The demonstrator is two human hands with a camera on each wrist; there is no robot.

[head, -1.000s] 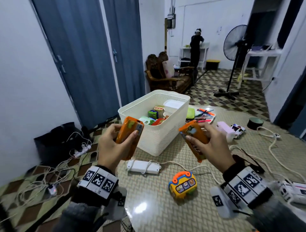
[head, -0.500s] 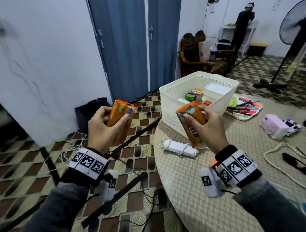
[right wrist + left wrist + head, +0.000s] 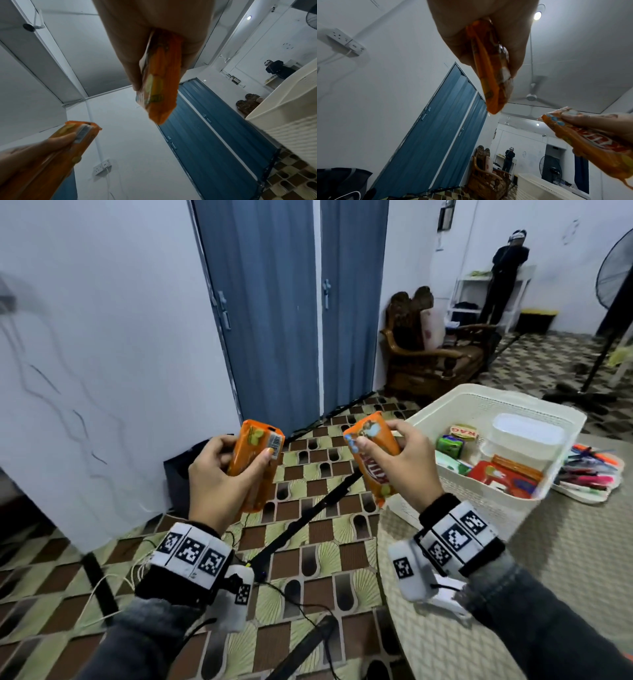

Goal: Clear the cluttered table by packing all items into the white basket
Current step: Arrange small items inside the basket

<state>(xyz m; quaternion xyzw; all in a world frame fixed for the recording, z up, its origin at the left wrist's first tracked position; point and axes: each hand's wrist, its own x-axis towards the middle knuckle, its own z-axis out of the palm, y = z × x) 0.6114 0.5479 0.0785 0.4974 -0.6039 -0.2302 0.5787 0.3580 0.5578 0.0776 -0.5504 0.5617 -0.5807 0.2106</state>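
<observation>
My left hand (image 3: 222, 474) grips an orange snack packet (image 3: 255, 453) upright, barcode side toward me, out over the floor left of the table. My right hand (image 3: 404, 463) grips a second orange snack packet (image 3: 371, 455), tilted, just left of the white basket (image 3: 493, 402). The basket stands on the table at the right and holds several packets and a white lidded box (image 3: 524, 436). In the left wrist view the left packet (image 3: 493, 75) sticks out of my fingers, and the right packet (image 3: 590, 147) shows at the right edge. The right wrist view shows the right packet (image 3: 159, 83) and the basket wall (image 3: 291, 115).
A tray of coloured pens (image 3: 589, 470) lies beyond the basket. The woven-pattern table (image 3: 513, 594) fills the lower right. Cables and black poles cross the tiled floor (image 3: 308, 542) below my hands. A wooden armchair (image 3: 431, 357) and a standing person (image 3: 507, 272) are far behind.
The view has swung left, so the basket now sits at the right. Both hands still hold their packets, raised slightly and closer together, now left of the basket.
</observation>
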